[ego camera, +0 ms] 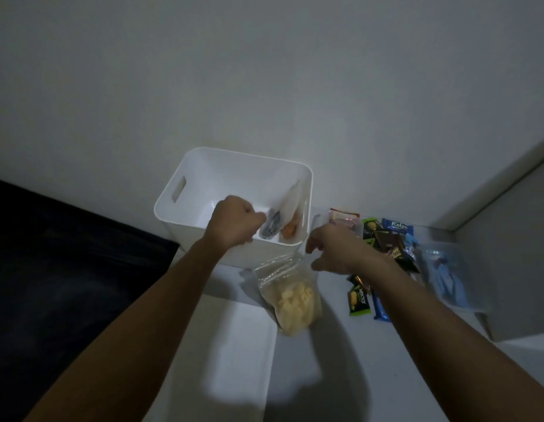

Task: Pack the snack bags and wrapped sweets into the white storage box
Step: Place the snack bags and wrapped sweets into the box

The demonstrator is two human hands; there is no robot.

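Low in the frame, just right of centre, a clear zip bag of pale yellow snacks [290,300] lies on the white surface [234,345], its sealed top pointing up toward the box; right of it, a scatter of wrapped sweets [386,239] spreads in green, blue and dark wrappers, with a clear bag of blue pieces [447,275] at the right edge of the heap. The right hand [334,251] hovers above the yellow bag's top and beside the sweets, fingers loosely curved, holding nothing that can be made out. Further up, at centre, the left hand [234,220] is curled over the near rim of the white storage box [203,169], pinching a bag of dark grey pieces [272,228] inside it; a clear bag with orange contents [290,220] leans against the box's right wall. A dark surface [66,254] fills the left of the frame.
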